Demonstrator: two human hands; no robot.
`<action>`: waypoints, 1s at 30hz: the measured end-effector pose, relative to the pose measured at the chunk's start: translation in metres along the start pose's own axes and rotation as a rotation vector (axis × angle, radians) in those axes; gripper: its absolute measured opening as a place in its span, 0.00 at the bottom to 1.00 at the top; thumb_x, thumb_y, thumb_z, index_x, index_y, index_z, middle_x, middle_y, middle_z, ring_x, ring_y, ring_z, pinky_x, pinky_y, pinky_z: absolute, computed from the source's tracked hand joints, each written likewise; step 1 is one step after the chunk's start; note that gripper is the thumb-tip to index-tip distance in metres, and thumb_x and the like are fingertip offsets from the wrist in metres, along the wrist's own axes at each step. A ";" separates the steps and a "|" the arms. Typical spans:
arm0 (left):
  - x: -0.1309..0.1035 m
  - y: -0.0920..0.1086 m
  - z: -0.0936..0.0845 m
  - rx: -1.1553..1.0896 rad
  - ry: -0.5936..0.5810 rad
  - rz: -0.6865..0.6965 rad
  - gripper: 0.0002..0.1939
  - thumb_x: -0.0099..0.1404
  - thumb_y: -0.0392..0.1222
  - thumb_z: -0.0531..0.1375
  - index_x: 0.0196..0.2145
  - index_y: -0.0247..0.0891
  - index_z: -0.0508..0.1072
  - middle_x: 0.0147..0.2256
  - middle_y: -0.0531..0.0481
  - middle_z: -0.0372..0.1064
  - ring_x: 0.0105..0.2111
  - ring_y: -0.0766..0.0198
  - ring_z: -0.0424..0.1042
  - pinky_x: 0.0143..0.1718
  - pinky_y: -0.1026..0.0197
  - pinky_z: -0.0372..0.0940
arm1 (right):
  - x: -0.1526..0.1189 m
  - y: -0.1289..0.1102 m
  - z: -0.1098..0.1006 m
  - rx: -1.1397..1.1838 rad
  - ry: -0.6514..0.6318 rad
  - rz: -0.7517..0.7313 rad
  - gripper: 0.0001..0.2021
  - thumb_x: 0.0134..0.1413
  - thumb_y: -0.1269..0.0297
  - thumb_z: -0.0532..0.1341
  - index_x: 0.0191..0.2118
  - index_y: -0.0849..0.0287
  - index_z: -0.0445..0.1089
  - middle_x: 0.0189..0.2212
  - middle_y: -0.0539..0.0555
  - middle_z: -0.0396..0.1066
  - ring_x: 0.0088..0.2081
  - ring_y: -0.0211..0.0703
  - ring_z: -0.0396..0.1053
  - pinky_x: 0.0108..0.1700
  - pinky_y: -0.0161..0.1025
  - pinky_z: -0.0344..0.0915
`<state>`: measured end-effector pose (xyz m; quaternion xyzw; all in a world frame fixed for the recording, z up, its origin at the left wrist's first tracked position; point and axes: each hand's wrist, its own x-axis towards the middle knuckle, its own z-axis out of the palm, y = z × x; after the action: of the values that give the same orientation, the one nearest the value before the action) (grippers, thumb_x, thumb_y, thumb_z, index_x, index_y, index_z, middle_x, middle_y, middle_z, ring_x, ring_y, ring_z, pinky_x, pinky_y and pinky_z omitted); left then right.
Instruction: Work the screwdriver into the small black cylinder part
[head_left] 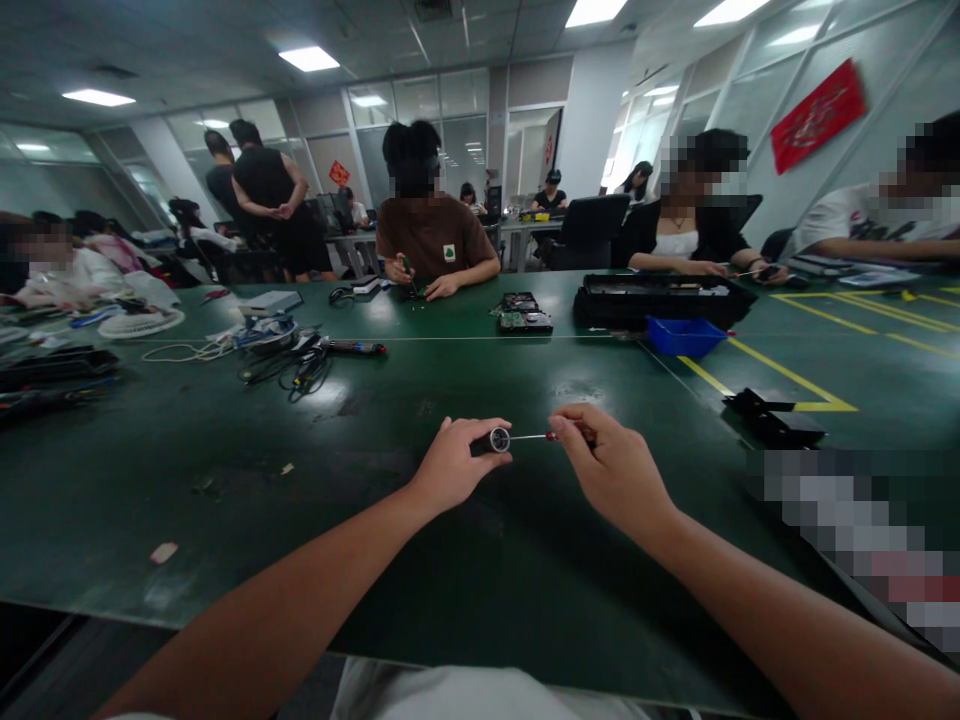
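Centrally in the frame, your two hands stand a little apart, joined only by a thin tool between them. Your left hand (454,463) is closed around a dark cylinder (499,440), thumb below and fingers above, so that its round, silver-rimmed end faces you. Your right hand (619,468) pinches a slim screwdriver (529,437), whose metal shaft runs level towards the left of the frame and reaches the cylinder's rim. Whether the tip is seated in a screw or merely rests against the edge cannot be told at this scale.

Judging from this pose, the step in hand is driver work at the side of the cylinder. The next move would call for you to brace the cylinder firmly, keep the shaft in line with whatever it engages, and twist with the fingertips; a slanted push could let the tip slip towards your left fingers.

Note the position of the cylinder: at the fingertips of your left hand, left of your right hand, and raised over the green worktop (487,580). A blue tray (686,338) and a black bracket (776,422) lie well apart, farther to the right of the frame.
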<state>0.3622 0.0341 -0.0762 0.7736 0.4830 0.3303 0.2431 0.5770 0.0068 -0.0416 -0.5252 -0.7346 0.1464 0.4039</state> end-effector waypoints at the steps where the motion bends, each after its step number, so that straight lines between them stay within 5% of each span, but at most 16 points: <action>1: 0.000 -0.001 0.000 0.001 -0.001 0.000 0.19 0.62 0.44 0.68 0.51 0.49 0.76 0.47 0.51 0.76 0.49 0.52 0.71 0.62 0.40 0.50 | 0.000 0.001 0.000 0.003 -0.017 -0.004 0.12 0.67 0.56 0.54 0.41 0.56 0.71 0.26 0.51 0.74 0.23 0.41 0.68 0.26 0.39 0.60; 7: 0.001 -0.001 0.000 -0.001 0.002 -0.015 0.19 0.61 0.42 0.68 0.51 0.49 0.76 0.49 0.50 0.76 0.51 0.51 0.71 0.62 0.41 0.51 | -0.002 0.002 -0.001 0.067 -0.070 -0.136 0.11 0.64 0.62 0.55 0.50 0.56 0.65 0.33 0.54 0.75 0.34 0.46 0.75 0.36 0.42 0.68; 12: 0.001 0.002 -0.001 0.000 -0.008 -0.039 0.19 0.61 0.43 0.68 0.51 0.49 0.76 0.48 0.50 0.76 0.50 0.50 0.71 0.62 0.40 0.52 | -0.001 0.002 -0.002 0.034 -0.109 -0.028 0.14 0.69 0.56 0.49 0.46 0.55 0.69 0.26 0.50 0.73 0.25 0.44 0.71 0.27 0.39 0.62; 18: 0.000 0.001 -0.002 -0.015 0.005 -0.037 0.19 0.62 0.43 0.67 0.51 0.48 0.76 0.49 0.50 0.76 0.51 0.50 0.70 0.62 0.40 0.52 | -0.003 0.002 0.000 0.121 -0.065 -0.081 0.08 0.65 0.58 0.55 0.43 0.55 0.65 0.33 0.53 0.74 0.34 0.45 0.74 0.35 0.40 0.67; 23: -0.001 0.002 0.000 -0.011 -0.022 -0.018 0.19 0.61 0.43 0.68 0.50 0.47 0.76 0.47 0.50 0.76 0.49 0.51 0.71 0.61 0.41 0.52 | -0.001 0.003 0.000 0.076 -0.085 0.006 0.16 0.69 0.52 0.48 0.40 0.55 0.68 0.24 0.49 0.69 0.26 0.43 0.68 0.27 0.39 0.60; 30: 0.000 -0.003 0.001 -0.005 -0.007 -0.020 0.19 0.62 0.43 0.67 0.51 0.48 0.76 0.47 0.50 0.76 0.49 0.52 0.71 0.59 0.43 0.55 | -0.002 0.003 -0.001 0.128 -0.097 -0.034 0.10 0.67 0.60 0.51 0.45 0.56 0.67 0.30 0.50 0.71 0.29 0.42 0.68 0.31 0.39 0.61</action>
<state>0.3611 0.0350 -0.0789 0.7693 0.4890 0.3262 0.2502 0.5803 0.0064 -0.0435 -0.4779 -0.7514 0.2113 0.4030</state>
